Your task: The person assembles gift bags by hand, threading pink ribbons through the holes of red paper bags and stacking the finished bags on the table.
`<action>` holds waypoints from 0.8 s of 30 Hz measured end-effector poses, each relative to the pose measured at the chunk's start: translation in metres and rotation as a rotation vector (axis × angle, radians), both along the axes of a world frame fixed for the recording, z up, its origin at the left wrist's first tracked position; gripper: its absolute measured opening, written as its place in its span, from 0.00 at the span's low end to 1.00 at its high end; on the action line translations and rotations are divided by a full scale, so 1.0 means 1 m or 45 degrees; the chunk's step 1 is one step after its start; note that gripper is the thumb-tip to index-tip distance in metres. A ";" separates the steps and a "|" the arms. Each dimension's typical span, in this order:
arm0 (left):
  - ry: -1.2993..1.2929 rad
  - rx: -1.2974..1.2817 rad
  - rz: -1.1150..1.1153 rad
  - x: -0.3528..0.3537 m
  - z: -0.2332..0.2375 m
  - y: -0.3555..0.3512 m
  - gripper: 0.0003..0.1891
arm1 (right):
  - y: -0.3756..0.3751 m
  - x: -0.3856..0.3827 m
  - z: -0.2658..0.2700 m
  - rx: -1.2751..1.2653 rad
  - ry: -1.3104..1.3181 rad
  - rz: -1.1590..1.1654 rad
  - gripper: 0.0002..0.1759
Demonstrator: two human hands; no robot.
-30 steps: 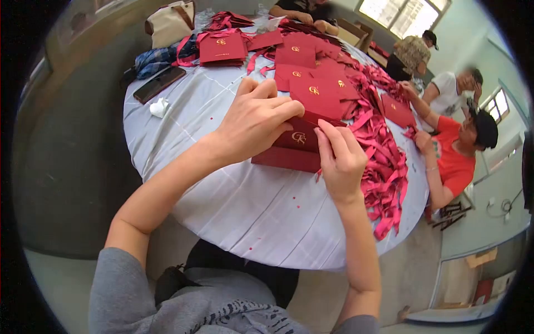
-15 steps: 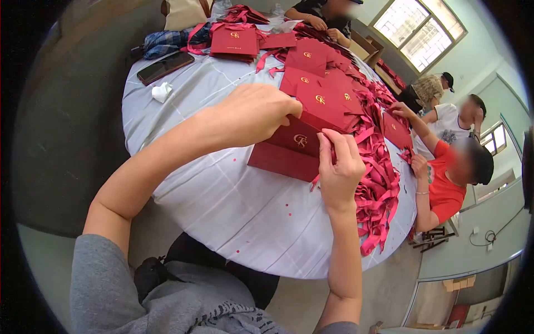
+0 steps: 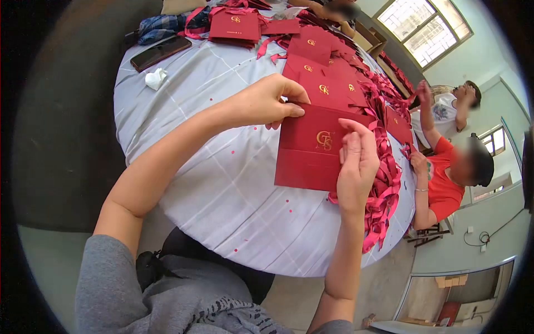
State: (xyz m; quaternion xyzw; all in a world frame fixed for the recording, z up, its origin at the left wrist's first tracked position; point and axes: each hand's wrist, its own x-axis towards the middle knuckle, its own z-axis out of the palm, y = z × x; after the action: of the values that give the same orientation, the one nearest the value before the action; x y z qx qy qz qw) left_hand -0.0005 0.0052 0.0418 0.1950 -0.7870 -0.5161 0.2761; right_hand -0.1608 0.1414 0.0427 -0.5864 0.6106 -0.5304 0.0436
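Note:
A red paper gift bag (image 3: pixel 308 131) with a gold letter logo is in front of me, with a crease across its lower part. My left hand (image 3: pixel 272 103) pinches its upper left corner between thumb and fingers. At the bag's right side, my right hand (image 3: pixel 359 167) has its thumb and bent fingers closed against the edge near the logo; part of its grip is hidden. Just beyond lie more red bags (image 3: pixel 325 92) with the same logo, overlapping in a pile.
Tangled red ribbons (image 3: pixel 381 189) run along the table's right side. A phone (image 3: pixel 161 54), crumpled tissue (image 3: pixel 156 79), folded plaid umbrella (image 3: pixel 167 28) and bag stack (image 3: pixel 235 28) lie at far left on the white tablecloth (image 3: pixel 233 211). A person in red (image 3: pixel 442 178) sits at right.
The bag has turned from tilted to facing me more flatly, showing its logo front. My left hand has shifted slightly right; my right hand has moved right and a little lower.

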 end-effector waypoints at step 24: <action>0.050 0.263 -0.093 0.001 -0.011 0.013 0.08 | -0.007 0.021 -0.027 -0.238 0.168 -0.112 0.07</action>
State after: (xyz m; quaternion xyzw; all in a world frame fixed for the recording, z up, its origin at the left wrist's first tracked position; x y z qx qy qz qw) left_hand 0.0007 0.0187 0.0309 0.1834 -0.7306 -0.6081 0.2506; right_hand -0.1403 0.1349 0.0155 -0.5942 0.5853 -0.5466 -0.0750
